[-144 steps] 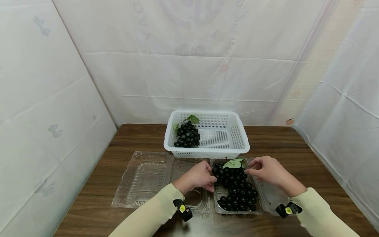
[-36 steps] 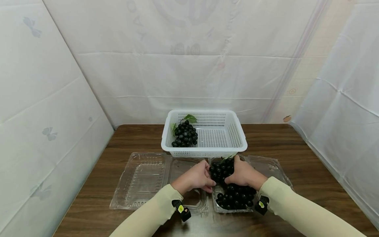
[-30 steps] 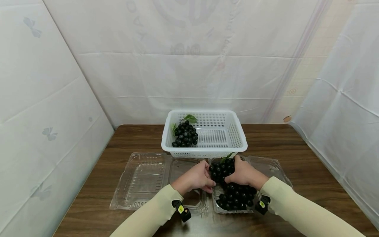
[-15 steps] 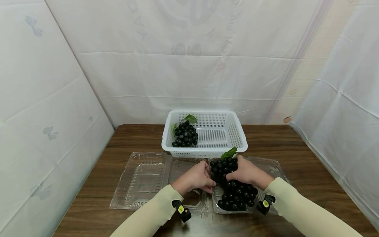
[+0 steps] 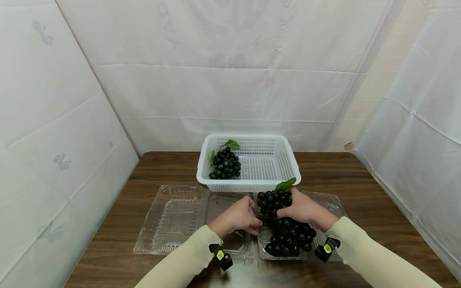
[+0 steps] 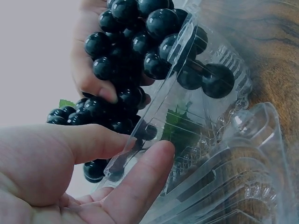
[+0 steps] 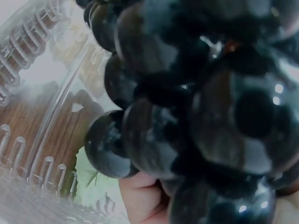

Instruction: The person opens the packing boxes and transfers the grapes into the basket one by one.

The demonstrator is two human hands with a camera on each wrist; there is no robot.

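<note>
My right hand (image 5: pixel 300 206) grips a bunch of dark grapes (image 5: pixel 275 202), with thumb and fingers curled round it. The bunch sits partly above a clear plastic clamshell box (image 5: pixel 264 236), and its green leaf (image 5: pixel 285 185) sticks up over the far edge. More grapes hang below the hand, inside the box. In the left wrist view, my left hand (image 6: pixel 93 163) pinches the box's near side wall between thumb and index finger. Close up in the right wrist view, grapes (image 7: pixel 159 135) cover much of the frame and hide most of the right hand.
A white plastic basket (image 5: pixel 248 187) behind the boxes holds another grape bunch (image 5: pixel 226 163) at its left. On the left lies a second clear clamshell box (image 5: pixel 180 220), lid folded back. The first box's lid (image 5: pixel 329 202) lies under the right forearm on the wooden table (image 5: pixel 119 240).
My right hand went from the box's right side onto the grape bunch and took hold of it. Since then the bunch has risen slightly and shifted right, its leaf tipping up. The left hand stays put.
</note>
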